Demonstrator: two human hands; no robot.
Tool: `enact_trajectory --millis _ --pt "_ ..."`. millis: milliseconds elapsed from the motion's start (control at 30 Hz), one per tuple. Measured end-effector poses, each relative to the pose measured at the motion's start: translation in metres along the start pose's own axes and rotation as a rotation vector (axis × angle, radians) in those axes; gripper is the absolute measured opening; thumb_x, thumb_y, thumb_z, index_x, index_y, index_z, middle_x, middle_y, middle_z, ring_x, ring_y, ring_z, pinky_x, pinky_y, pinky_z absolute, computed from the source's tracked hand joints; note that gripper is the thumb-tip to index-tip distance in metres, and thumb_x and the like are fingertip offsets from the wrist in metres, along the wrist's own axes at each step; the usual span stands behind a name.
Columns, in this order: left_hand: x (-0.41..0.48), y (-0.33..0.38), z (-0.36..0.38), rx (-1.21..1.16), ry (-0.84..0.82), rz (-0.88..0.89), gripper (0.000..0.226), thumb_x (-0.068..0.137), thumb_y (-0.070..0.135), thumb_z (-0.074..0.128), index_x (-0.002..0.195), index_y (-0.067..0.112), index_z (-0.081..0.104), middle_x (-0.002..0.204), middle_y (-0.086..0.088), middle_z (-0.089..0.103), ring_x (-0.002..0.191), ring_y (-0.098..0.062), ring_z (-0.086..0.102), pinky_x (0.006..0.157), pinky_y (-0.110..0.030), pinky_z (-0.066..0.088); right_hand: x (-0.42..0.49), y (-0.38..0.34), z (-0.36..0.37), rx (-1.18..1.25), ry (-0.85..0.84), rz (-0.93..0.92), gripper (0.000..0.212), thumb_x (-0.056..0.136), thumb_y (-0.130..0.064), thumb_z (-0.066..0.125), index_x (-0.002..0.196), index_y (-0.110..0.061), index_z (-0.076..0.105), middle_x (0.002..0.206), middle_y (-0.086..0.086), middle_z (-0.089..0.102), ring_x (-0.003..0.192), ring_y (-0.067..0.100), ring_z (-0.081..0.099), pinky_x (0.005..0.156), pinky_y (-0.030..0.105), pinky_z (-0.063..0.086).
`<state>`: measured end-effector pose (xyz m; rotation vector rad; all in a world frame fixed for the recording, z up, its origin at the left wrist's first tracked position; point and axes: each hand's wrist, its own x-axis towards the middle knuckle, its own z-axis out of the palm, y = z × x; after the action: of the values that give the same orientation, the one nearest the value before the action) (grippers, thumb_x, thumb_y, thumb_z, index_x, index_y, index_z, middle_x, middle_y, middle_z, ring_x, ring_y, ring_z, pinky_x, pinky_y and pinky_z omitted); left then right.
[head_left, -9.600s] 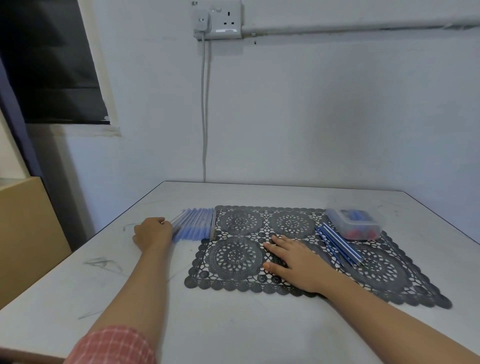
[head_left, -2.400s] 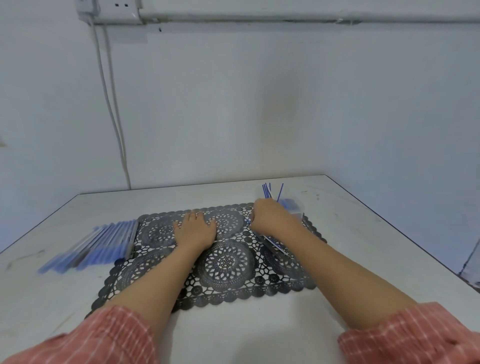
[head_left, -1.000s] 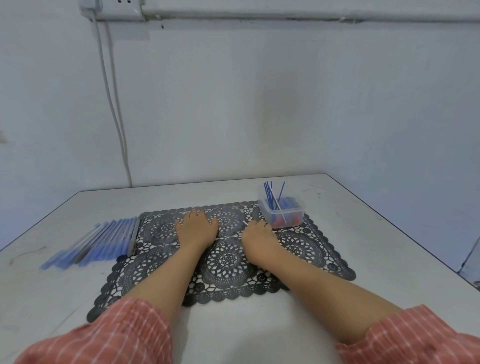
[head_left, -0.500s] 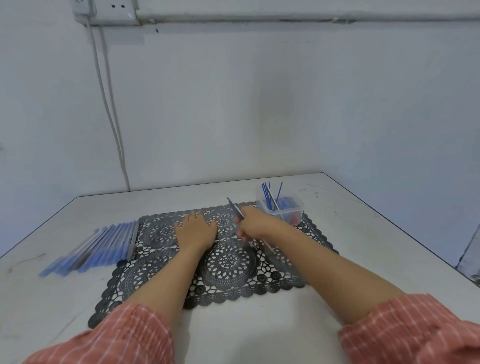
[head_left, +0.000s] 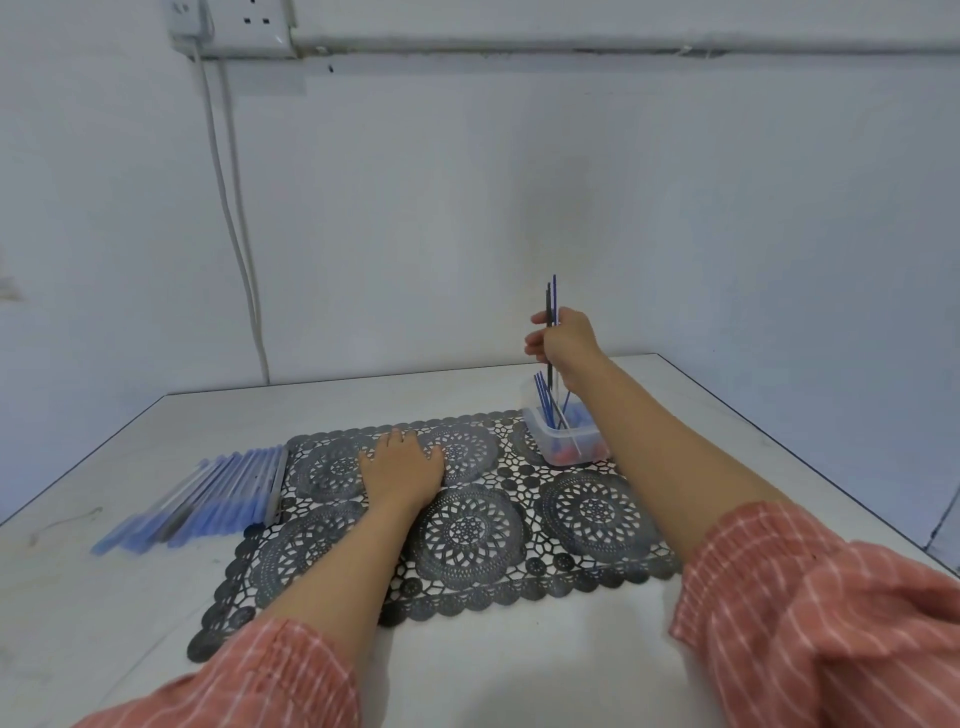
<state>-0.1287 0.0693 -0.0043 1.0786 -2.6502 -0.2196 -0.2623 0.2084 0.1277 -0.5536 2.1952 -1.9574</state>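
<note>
Right hand (head_left: 563, 339) now higher, with two refills (head_left: 548, 304)

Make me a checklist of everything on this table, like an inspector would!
Surface: white table, black lacy mat on it.
Job's things: thin refills held upright above clear tub; more stand inside.
Clutter: row of blue pens left of the mat.
Hands: right hand grips the refills; left hand lies flat on the mat.
Cables: white cable hangs from wall socket.
Surroundings: plain wall, pipe along it.
</note>
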Motion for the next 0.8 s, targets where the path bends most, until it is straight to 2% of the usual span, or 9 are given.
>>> enact_trajectory --millis 100,200,300,400,500,600,667,733,800 --pt "0.0 0.001 0.0 -0.006 -0.002 -0.002 0.061 0.096 0.049 0.026 0.146 0.015 0.028 0.153 -0.006 0.023 0.141 -0.023 0.019 0.114 -0.048 0.011 0.004 0.018 -0.002 -0.026 0.004 0.17 0.032 0.094 0.0 0.022 0.075 -0.01 0.046 0.066 0.011 0.05 0.052 0.017 0.047 0.05 0.023 0.033" --pt "0.0 0.0 0.0 -0.015 -0.004 -0.001 0.061 0.096 0.049 0.026 0.146 0.015 0.029 0.153 -0.006 0.023 0.141 -0.023 0.018 0.114 -0.048 0.01 0.004 0.033 -0.006 -0.061 0.004 0.237 0.033 0.096 -0.001 0.025 0.07 -0.01 0.044 0.065 0.012 0.048 0.051 0.017 0.043 0.049 0.024 0.03" --pt "0.0 -0.001 0.0 -0.023 0.0 0.0 0.06 0.096 0.049 0.027 0.145 0.015 0.029 0.153 -0.006 0.024 0.141 -0.023 0.019 0.114 -0.049 0.011 0.004 0.04 -0.004 -0.062 -0.016 0.29 0.024 0.098 -0.003 0.027 0.092 -0.003 0.051 0.066 0.014 0.049 0.051 0.019 0.045 0.05 0.025 0.03" --pt "0.0 -0.001 0.001 -0.028 0.004 0.003 0.06 0.095 0.049 0.028 0.145 0.015 0.031 0.153 -0.006 0.025 0.141 -0.022 0.019 0.114 -0.049 0.012 0.008 0.044 -0.003 -0.077 -0.02 0.314 0.028 0.096 0.0 0.026 0.117 0.002 0.046 0.063 0.014 0.047 0.037 0.016 0.046 0.047 0.024 0.03" --pt "0.001 0.0 0.001 -0.034 0.004 0.003 0.06 0.095 0.049 0.027 0.145 0.015 0.031 0.153 -0.006 0.025 0.141 -0.022 0.019 0.114 -0.049 0.012 0.009 0.043 -0.003 -0.077 -0.001 0.311 0.026 0.091 0.005 0.027 0.109 0.002 0.046 0.062 0.013 0.045 0.034 0.016 0.044 0.047 0.025 0.033" --pt "0.002 -0.002 0.003 -0.051 0.009 0.004 0.06 0.095 0.048 0.028 0.145 0.015 0.031 0.153 -0.006 0.025 0.141 -0.023 0.02 0.114 -0.049 0.012 0.012 0.042 -0.003 -0.063 0.069 0.278 0.021 0.088 0.008 0.031 0.098 0.003 0.05 0.063 0.013 0.045 0.048 0.022 0.044 0.053 0.03 0.038" --pt "0.003 -0.001 0.003 -0.055 0.01 0.004 0.059 0.095 0.048 0.029 0.144 0.015 0.033 0.152 -0.006 0.027 0.14 -0.023 0.021 0.113 -0.049 0.011 0.012 0.042 -0.003 -0.113 0.113 0.263 0.015 0.086 0.009 0.037 0.081 0.002 0.049 0.065 0.014 0.045 0.057 0.025 0.049 0.054 0.031 0.038" --pt "0.004 -0.001 0.002 -0.085 0.006 -0.008 0.058 0.094 0.048 0.033 0.14 0.015 0.039 0.147 -0.006 0.036 0.137 -0.023 0.029 0.112 -0.05 0.013 0.012 0.043 -0.005 -0.158 0.131 0.251 0.022 0.087 0.008 0.039 0.069 -0.003 0.044 0.072 0.012 0.048 0.063 0.024 0.047 0.053 0.028 0.036" --pt "0.007 -0.004 -0.001 -0.217 0.019 -0.045 0.047 0.091 0.044 0.042 0.129 0.017 0.053 0.13 -0.003 0.054 0.123 -0.022 0.045 0.112 -0.048 0.021 0.012 0.045 -0.008 -0.143 0.182 0.238 0.019 0.09 0.005 0.039 0.076 -0.004 0.048 0.082 0.01 0.049 0.065 0.02 0.045 0.057 0.026 0.036"
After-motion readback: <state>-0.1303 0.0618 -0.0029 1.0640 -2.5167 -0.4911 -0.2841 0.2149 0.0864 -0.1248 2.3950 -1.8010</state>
